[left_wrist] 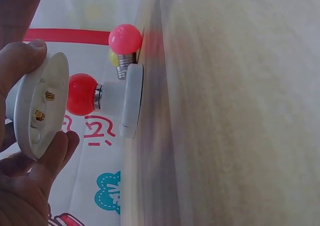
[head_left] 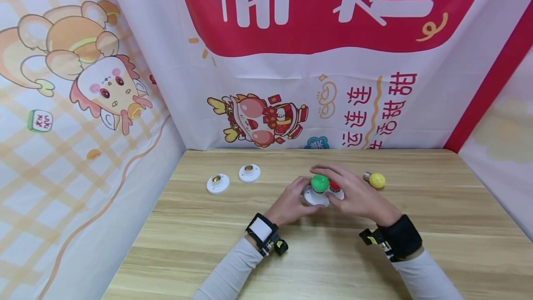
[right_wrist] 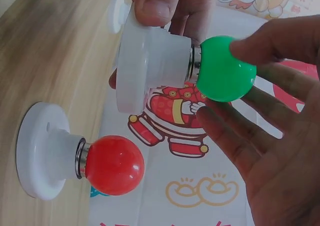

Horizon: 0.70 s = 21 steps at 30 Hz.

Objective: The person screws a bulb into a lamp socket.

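Note:
A green light bulb (right_wrist: pixel 226 69) sits in a white lamp socket (right_wrist: pixel 167 56), lifted off the table. My left hand (head_left: pixel 290 203) grips this socket by its round base, and two brass screws (left_wrist: pixel 39 115) show on its underside. Around the green bulb my right hand (head_left: pixel 359 192) is spread, its thumb (right_wrist: pixel 280 42) over the bulb's side and its fingers long and fairly straight beyond it. Whether they press on the glass is hard to tell. Close by, a red light bulb (right_wrist: pixel 115 164) stands in a second white socket (right_wrist: pixel 42 148) on the table.
Two white sockets without bulbs, a nearer one (head_left: pixel 218 183) and a farther one (head_left: pixel 249 173), lie at the left on the wooden table (head_left: pixel 200 253). At the right lies a yellow bulb (head_left: pixel 377 180); the left wrist view shows a pink bulb (left_wrist: pixel 125 39) there too. Printed cloth (head_left: pixel 266 73) hangs behind.

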Each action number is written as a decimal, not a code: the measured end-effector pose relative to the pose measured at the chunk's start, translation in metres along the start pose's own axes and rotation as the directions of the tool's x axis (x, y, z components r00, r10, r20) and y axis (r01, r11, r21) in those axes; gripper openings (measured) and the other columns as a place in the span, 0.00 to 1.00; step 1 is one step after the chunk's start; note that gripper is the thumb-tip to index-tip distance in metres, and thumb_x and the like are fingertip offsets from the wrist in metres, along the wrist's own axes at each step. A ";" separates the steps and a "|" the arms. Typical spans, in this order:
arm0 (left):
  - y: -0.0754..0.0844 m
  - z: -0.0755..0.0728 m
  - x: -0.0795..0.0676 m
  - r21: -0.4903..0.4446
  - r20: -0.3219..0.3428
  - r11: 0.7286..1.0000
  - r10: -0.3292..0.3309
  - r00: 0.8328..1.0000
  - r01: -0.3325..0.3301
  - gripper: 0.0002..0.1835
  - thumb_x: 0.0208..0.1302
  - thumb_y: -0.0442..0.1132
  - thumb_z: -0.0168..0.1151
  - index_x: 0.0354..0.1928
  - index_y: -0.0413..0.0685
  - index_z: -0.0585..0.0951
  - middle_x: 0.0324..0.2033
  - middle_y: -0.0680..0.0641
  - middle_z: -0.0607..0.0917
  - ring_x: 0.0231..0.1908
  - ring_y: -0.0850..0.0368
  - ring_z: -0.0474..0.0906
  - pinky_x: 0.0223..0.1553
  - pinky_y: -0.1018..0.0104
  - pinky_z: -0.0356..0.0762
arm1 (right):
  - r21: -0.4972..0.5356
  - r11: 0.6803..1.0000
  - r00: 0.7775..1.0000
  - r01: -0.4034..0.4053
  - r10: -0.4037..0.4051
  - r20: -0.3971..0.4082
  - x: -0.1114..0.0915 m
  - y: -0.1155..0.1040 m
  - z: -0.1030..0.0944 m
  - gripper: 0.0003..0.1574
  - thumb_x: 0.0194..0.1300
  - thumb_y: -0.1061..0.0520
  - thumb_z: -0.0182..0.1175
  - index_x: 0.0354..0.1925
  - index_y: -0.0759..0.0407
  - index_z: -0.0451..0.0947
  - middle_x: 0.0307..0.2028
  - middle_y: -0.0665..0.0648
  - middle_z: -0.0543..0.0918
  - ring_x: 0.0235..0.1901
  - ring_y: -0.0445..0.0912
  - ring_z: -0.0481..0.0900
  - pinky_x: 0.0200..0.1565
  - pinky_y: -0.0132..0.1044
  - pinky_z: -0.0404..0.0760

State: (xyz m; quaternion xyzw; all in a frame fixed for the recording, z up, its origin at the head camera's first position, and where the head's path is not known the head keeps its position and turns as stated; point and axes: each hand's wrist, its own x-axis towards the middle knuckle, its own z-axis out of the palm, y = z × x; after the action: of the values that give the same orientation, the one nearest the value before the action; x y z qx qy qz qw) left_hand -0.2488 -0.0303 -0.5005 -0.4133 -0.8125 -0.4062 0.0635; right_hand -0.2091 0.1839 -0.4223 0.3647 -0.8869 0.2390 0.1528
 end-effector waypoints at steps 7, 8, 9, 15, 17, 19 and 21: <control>0.001 0.000 0.000 -0.006 0.000 1.000 0.005 1.000 -0.005 0.38 0.57 0.55 0.68 0.67 0.55 0.65 0.59 0.54 0.72 0.58 0.64 0.69 0.59 0.71 0.71 | 0.034 0.999 1.000 0.028 -0.028 -0.007 0.001 0.004 0.003 0.38 0.56 0.63 0.64 0.65 0.47 0.69 0.61 0.48 0.72 0.61 0.44 0.68 0.60 0.47 0.74; 0.001 0.000 0.000 -0.008 -0.001 1.000 0.005 1.000 -0.005 0.38 0.57 0.55 0.68 0.67 0.55 0.65 0.60 0.54 0.72 0.58 0.64 0.69 0.59 0.71 0.71 | 0.036 0.999 1.000 0.030 -0.029 -0.008 0.001 0.004 0.003 0.37 0.56 0.63 0.64 0.64 0.47 0.70 0.61 0.48 0.73 0.61 0.44 0.68 0.59 0.46 0.75; 0.001 0.000 0.000 -0.009 -0.002 1.000 0.005 1.000 -0.005 0.38 0.57 0.55 0.68 0.67 0.55 0.65 0.60 0.53 0.72 0.58 0.64 0.69 0.59 0.71 0.71 | 0.034 0.999 1.000 0.028 -0.028 -0.009 0.001 0.004 0.003 0.36 0.57 0.62 0.64 0.63 0.47 0.70 0.60 0.48 0.73 0.60 0.43 0.69 0.58 0.45 0.76; -0.001 0.001 -0.001 -0.018 -0.007 1.000 0.010 1.000 -0.011 0.38 0.57 0.55 0.68 0.67 0.56 0.65 0.60 0.53 0.72 0.58 0.63 0.69 0.58 0.71 0.72 | 0.009 1.000 1.000 0.009 -0.009 -0.026 0.001 0.004 0.003 0.32 0.58 0.55 0.67 0.60 0.49 0.73 0.58 0.50 0.75 0.57 0.44 0.71 0.54 0.44 0.80; -0.001 0.001 0.000 -0.015 -0.010 1.000 0.012 1.000 -0.012 0.38 0.57 0.55 0.68 0.67 0.56 0.65 0.60 0.53 0.72 0.58 0.63 0.69 0.58 0.71 0.72 | 0.002 1.000 0.999 0.002 -0.002 -0.034 0.001 0.005 0.003 0.32 0.57 0.53 0.69 0.59 0.51 0.74 0.57 0.51 0.75 0.56 0.45 0.72 0.53 0.45 0.80; -0.001 0.001 0.000 -0.006 -0.012 1.000 0.012 1.000 -0.012 0.37 0.57 0.55 0.68 0.66 0.56 0.66 0.59 0.54 0.72 0.57 0.64 0.69 0.58 0.71 0.72 | -0.009 1.000 0.999 -0.010 0.009 -0.039 0.002 0.005 0.003 0.32 0.56 0.52 0.70 0.58 0.52 0.74 0.55 0.51 0.76 0.54 0.45 0.73 0.52 0.46 0.81; -0.001 0.002 0.000 0.002 -0.013 1.000 0.011 1.000 -0.011 0.36 0.56 0.55 0.68 0.65 0.56 0.67 0.59 0.54 0.72 0.57 0.64 0.70 0.57 0.72 0.72 | -0.013 1.000 0.999 -0.024 0.024 -0.042 0.002 0.004 0.003 0.32 0.55 0.50 0.71 0.57 0.52 0.74 0.54 0.51 0.76 0.52 0.45 0.74 0.52 0.45 0.81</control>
State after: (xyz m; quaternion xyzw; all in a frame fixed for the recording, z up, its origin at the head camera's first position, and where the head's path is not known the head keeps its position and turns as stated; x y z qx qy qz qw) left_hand -0.2494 -0.0297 -0.5024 -0.4152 -0.8101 -0.4078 0.0713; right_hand -0.2139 0.1839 -0.4251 0.3479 -0.8895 0.2422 0.1708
